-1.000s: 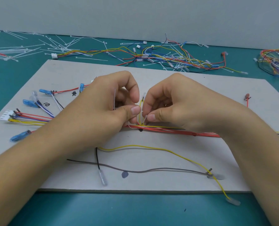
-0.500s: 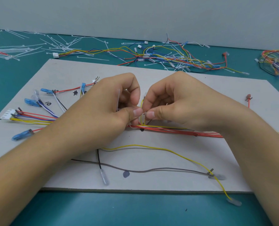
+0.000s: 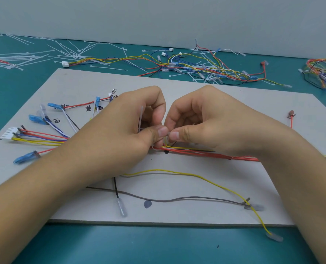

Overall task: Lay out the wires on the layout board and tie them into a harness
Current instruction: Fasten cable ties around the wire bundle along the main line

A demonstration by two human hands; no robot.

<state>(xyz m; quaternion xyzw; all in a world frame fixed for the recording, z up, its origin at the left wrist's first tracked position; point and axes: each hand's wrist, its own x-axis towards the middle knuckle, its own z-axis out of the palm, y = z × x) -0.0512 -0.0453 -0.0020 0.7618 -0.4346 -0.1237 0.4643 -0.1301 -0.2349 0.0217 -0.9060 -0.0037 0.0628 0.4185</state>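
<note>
Your left hand [image 3: 131,128] and right hand [image 3: 206,122], fingers curled, thumbs nearly meeting, both pinch a white cable tie [image 3: 141,117]. It sits on the red-and-yellow wire bundle [image 3: 206,154], mid layout board [image 3: 177,88]. Tie's tail stands upright by your left fingers.

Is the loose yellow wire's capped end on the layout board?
No, the yellow wire crosses the layout board's front edge; its cap lies on the teal table.

Two hands, a left hand [image 3: 124,126] and a right hand [image 3: 206,122], are pinching one white tie [image 3: 141,119] over one grey board [image 3: 177,212]. Four blue caps [image 3: 54,106] and one white plug [image 3: 9,132] are lying on the board's left side. Three clear caps [image 3: 121,206] are lying near its front edge.
</note>
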